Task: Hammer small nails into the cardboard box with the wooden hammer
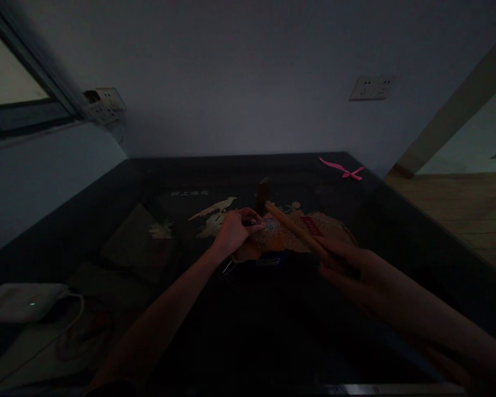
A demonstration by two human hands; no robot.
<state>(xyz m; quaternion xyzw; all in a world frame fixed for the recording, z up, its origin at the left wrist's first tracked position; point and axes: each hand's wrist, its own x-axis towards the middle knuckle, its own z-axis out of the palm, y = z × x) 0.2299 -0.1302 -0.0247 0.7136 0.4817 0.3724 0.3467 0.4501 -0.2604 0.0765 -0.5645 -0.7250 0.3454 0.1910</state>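
Two bare hands are working over a speckled brown sheet (281, 237) that is lying near the middle of the dark tabletop (231, 168). The right hand (355, 264) is wrapping its fingers around the wooden handle of a hammer (291, 224), whose dark head is hanging just beyond the other fingertips. The left hand (233, 230) is bending its thumb and forefinger toward each other over the sheet's left end; from where I'm standing, I can't tell whether they are pinching anything. For good control, the right wrist should be staying loose, the head coming down squarely, the left fingertips keeping low and out of its path. What is hindering most, I'd judge, is the gloom, which is blurring the very spot being worked. Around them, a pink ribbon (347, 173) is lying at the far right corner, while a white device (25, 300) with a cable (81, 309) is sitting at the near left, well apart from the hammer and not obstructing it.
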